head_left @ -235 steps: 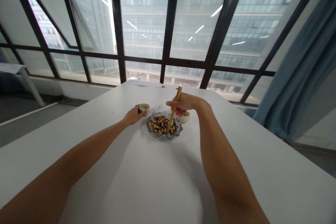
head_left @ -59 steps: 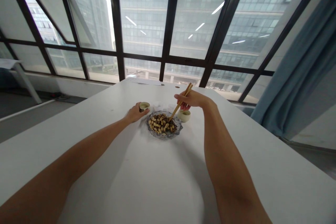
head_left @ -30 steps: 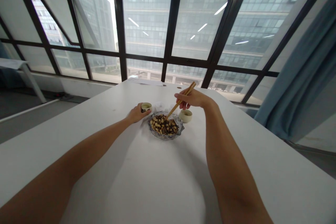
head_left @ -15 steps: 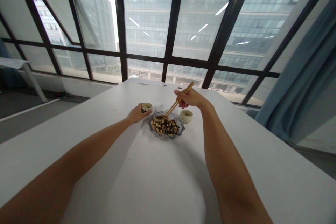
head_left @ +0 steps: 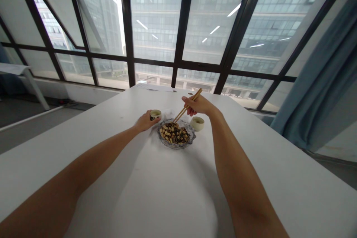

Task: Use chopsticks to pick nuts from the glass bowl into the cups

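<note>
My right hand [head_left: 196,105] is closed around a pair of wooden chopsticks [head_left: 182,112], whose tips reach down to the far side of a glass bowl [head_left: 192,137]. Nuts and dark seeds [head_left: 173,134] fill the bowl in a mixed heap. Whether the tips pinch a piece is too small to tell. On the bowl's left, my left hand [head_left: 145,121] is wrapped round a small pale cup [head_left: 155,114] with dark lettering, which stands upright. A second pale cup [head_left: 197,124] stands right of the bowl, under my right wrist.
Everything stands on a white table [head_left: 167,186]. Crumpled clear plastic or tissue [head_left: 169,113] lies behind the bowl. A paper sheet [head_left: 156,87] is at the table's far edge, near the windows. A blue curtain [head_left: 315,93] hangs at the right.
My right hand has shifted slightly left and down, taking the chopstick tips a little left along the heap. My left hand stays on its cup.
</note>
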Action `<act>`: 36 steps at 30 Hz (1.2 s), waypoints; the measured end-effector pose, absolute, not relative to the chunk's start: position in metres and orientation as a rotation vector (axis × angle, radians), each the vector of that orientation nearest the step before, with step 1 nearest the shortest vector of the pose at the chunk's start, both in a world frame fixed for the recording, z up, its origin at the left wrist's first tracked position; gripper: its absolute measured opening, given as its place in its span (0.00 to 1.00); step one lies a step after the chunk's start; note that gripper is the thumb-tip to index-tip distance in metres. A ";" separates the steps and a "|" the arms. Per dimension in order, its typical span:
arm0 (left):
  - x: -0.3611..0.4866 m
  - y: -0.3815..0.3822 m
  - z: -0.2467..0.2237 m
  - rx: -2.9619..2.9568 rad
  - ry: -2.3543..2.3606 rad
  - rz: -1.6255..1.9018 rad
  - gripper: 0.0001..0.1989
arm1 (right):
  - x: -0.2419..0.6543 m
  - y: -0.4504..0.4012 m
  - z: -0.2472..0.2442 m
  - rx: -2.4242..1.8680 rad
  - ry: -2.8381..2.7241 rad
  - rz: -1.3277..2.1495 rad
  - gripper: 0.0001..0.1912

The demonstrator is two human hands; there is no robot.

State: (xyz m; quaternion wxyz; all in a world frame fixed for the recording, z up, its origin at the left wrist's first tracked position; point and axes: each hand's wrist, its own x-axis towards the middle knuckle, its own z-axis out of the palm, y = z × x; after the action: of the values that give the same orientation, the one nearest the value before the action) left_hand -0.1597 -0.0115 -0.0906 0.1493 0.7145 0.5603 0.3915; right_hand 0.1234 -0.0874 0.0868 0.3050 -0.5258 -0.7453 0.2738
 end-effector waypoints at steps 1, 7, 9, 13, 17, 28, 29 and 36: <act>-0.160 -0.011 -0.091 2.050 1.605 1.131 0.39 | 0.123 -0.087 0.086 -1.390 -1.979 0.728 0.24; -0.161 -0.005 -0.097 2.052 1.555 1.194 0.39 | 0.122 -0.088 0.086 -1.370 -1.982 0.758 0.21; -0.162 -0.003 -0.097 2.056 1.551 1.202 0.39 | 0.122 -0.088 0.086 -1.382 -1.979 0.785 0.21; -0.162 -0.002 -0.098 2.062 1.565 1.198 0.38 | 0.123 -0.086 0.084 -1.362 -1.994 0.805 0.21; -0.163 -0.002 -0.100 2.067 1.561 1.212 0.37 | 0.127 -0.081 0.082 -1.298 -2.013 0.795 0.21; -0.166 0.000 -0.103 2.065 1.558 1.223 0.37 | 0.141 -0.077 0.084 -1.267 -1.947 0.813 0.22; -0.166 0.000 -0.103 2.066 1.567 1.218 0.37 | 0.141 -0.077 0.084 -1.274 -1.940 0.818 0.21; -0.165 -0.005 -0.100 2.100 1.637 1.125 0.39 | 0.145 -0.082 0.087 -1.240 -1.921 0.812 0.22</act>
State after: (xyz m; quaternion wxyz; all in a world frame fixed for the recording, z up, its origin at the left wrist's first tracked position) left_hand -0.1646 -0.0046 -0.1001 0.1252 0.7208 0.5618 0.3862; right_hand 0.1448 -0.0824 0.0873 0.3501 -0.4786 -0.7416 0.3137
